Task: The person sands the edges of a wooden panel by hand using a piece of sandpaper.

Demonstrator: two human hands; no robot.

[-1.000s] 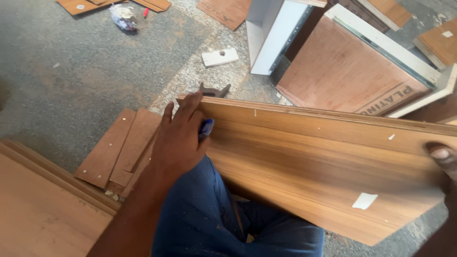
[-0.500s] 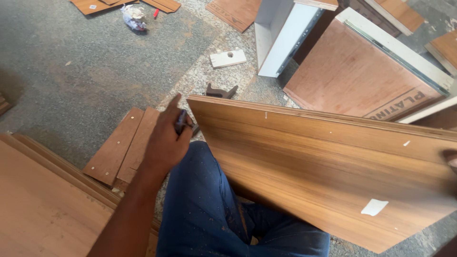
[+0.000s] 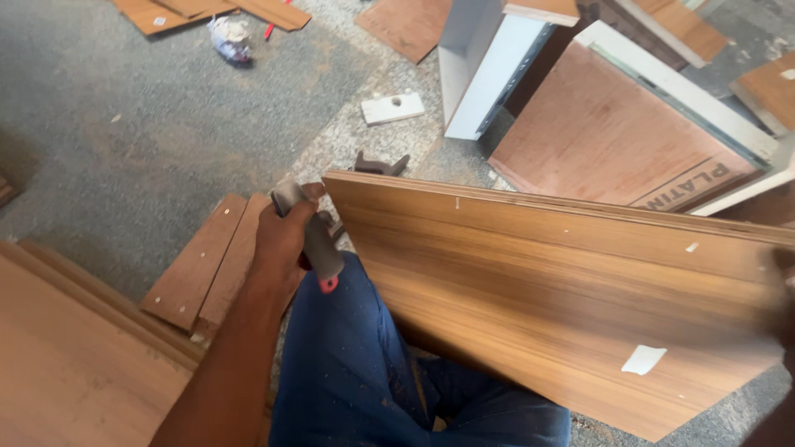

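Left hand (image 3: 281,236) has its fingers clamped round a grey-handled tool with a red tip (image 3: 319,248), held just beside the left end of the wood-grain board (image 3: 538,290). The board rests tilted across the blue-trousered lap (image 3: 364,372), above the grey floor (image 3: 124,124). Right hand (image 3: 782,273) shows only at the frame's right edge, on the board's end; grip cannot be told. Judgement: keep the board braced against the lap, work the tool along the edge with fingers behind the tip.
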